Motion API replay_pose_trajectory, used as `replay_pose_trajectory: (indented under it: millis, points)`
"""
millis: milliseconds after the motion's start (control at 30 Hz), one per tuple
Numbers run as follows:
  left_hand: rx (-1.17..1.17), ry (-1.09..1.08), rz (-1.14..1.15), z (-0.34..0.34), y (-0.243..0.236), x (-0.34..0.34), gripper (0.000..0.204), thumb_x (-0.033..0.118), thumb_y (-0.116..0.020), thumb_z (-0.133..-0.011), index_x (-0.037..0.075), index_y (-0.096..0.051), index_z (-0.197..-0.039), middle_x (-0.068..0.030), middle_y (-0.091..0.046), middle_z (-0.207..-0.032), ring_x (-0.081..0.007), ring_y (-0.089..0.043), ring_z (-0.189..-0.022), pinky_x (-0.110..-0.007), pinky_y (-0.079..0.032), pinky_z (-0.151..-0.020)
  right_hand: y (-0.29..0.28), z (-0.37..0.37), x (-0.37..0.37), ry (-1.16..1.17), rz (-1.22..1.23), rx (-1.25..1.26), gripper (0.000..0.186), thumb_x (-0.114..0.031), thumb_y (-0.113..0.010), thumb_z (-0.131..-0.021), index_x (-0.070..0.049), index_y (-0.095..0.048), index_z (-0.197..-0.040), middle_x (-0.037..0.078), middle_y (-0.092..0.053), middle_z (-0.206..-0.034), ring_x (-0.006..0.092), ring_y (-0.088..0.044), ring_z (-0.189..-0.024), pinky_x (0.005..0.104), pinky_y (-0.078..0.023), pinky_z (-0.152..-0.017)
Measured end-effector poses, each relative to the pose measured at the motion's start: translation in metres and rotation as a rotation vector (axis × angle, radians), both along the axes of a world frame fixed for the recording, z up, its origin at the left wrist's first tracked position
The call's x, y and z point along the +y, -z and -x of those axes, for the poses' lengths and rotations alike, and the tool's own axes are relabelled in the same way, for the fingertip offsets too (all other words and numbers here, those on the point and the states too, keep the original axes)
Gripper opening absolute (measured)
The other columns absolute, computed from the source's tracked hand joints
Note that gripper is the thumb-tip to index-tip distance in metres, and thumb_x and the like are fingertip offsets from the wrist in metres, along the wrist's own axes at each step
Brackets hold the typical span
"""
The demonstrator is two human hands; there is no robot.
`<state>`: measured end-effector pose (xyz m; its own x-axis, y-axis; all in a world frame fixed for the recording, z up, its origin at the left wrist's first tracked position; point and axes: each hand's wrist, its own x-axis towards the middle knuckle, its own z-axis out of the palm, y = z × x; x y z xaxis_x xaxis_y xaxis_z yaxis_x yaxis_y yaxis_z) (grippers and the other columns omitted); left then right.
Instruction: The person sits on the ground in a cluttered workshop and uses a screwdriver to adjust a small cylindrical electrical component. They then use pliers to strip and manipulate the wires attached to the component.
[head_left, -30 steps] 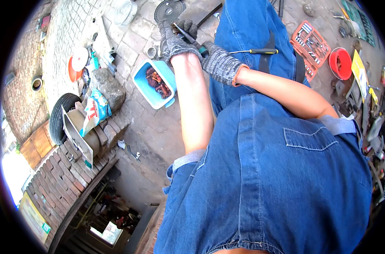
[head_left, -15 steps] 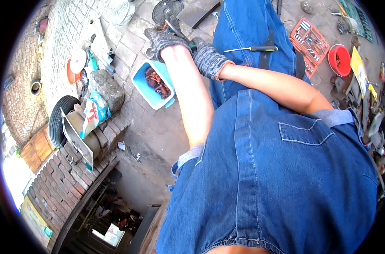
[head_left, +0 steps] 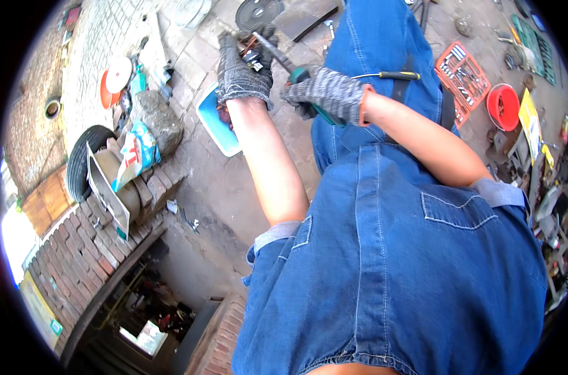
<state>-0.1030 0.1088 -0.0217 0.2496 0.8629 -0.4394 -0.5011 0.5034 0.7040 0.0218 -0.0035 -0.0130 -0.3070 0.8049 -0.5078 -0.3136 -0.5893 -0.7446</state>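
My right hand [head_left: 331, 94], in a grey knit glove, is closed around a green-handled tool [head_left: 297, 75]. Its long grey metal end points up and left toward my left hand [head_left: 243, 72], also gloved. That hand is wrapped round a small dark metal part with brownish and silvery bits [head_left: 252, 59], partly hidden by the fingers. The tool's tip lies at or just over this part; contact cannot be made out. Below my left wrist stands a light blue plastic tub [head_left: 219, 128] with reddish-brown pieces. A screwdriver with a yellow and black handle [head_left: 399, 75] rests across my denim-covered leg.
An orange socket set case [head_left: 462, 81] and a red bucket [head_left: 504, 106] are at right, before a heap of scrap [head_left: 552, 194]. A black round grille [head_left: 259, 12] lies beyond my hands. At left are a rock [head_left: 157, 119], a tyre [head_left: 87, 162] and a brick ledge [head_left: 96, 250].
My right hand has moved right, away from my left, bringing the green-handled tool into fuller view. My left hand has turned, exposing the small part; its arm now covers more of the tub.
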Motion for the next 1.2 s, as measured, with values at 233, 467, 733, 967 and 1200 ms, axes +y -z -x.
replay_pose_trajectory:
  millis: [233,467,733,967,1200]
  points:
    - [0.085,-0.044,-0.095,0.016,-0.024,-0.017,0.046,0.040,-0.039,-0.093,-0.003,-0.047,-0.107,-0.0249,-0.056,-0.108,-0.0356,-0.058,-0.097,-0.040,-0.054,-0.078,-0.015,-0.002,-0.012,-0.105,0.040,0.233,0.033,-0.023,-0.063,-0.082,0.000,-0.061,-0.106,0.009,-0.065,-0.093,0.0138,-0.062,-0.082,0.0258,-0.050,-0.073]
    - [0.139,-0.042,-0.147,0.022,-0.013,-0.005,0.042,0.038,-0.038,-0.094,-0.003,-0.044,-0.103,-0.0256,-0.057,-0.105,-0.0353,-0.060,-0.093,-0.040,-0.055,-0.073,-0.019,-0.009,-0.014,-0.182,0.069,0.031,0.027,-0.026,-0.063,-0.081,-0.006,-0.065,-0.099,0.005,-0.065,-0.086,0.0097,-0.058,-0.071,0.0231,-0.048,-0.060]
    - [0.334,0.114,-0.069,0.027,-0.039,-0.013,0.036,0.031,-0.043,-0.092,-0.003,-0.051,-0.099,-0.0248,-0.061,-0.098,-0.0346,-0.062,-0.090,-0.038,-0.054,-0.073,-0.040,-0.020,-0.015,-0.278,0.181,0.186,0.026,-0.026,-0.064,-0.079,-0.007,-0.067,-0.097,0.003,-0.065,-0.086,0.0089,-0.058,-0.075,0.0216,-0.045,-0.062]
    - [0.463,0.310,-0.227,0.052,-0.052,-0.017,0.026,0.023,-0.052,-0.089,0.001,-0.058,-0.100,-0.0114,-0.064,-0.090,-0.0211,-0.064,-0.082,-0.030,-0.053,-0.066,-0.021,-0.027,-0.015,-0.455,0.003,0.004,0.018,-0.021,-0.060,-0.082,-0.006,-0.066,-0.087,0.002,-0.061,-0.070,0.0072,-0.054,-0.058,0.0214,-0.044,-0.053]
    - [0.397,0.409,-0.249,0.067,-0.036,-0.008,0.029,0.018,-0.060,-0.084,0.000,-0.055,-0.106,-0.0119,-0.062,-0.099,-0.0204,-0.061,-0.088,-0.030,-0.052,-0.074,-0.022,-0.032,-0.014,-0.446,0.424,0.427,0.023,-0.013,-0.059,-0.082,0.003,-0.058,-0.098,0.019,-0.062,-0.093,0.0269,-0.065,-0.074,0.0345,-0.055,-0.063]
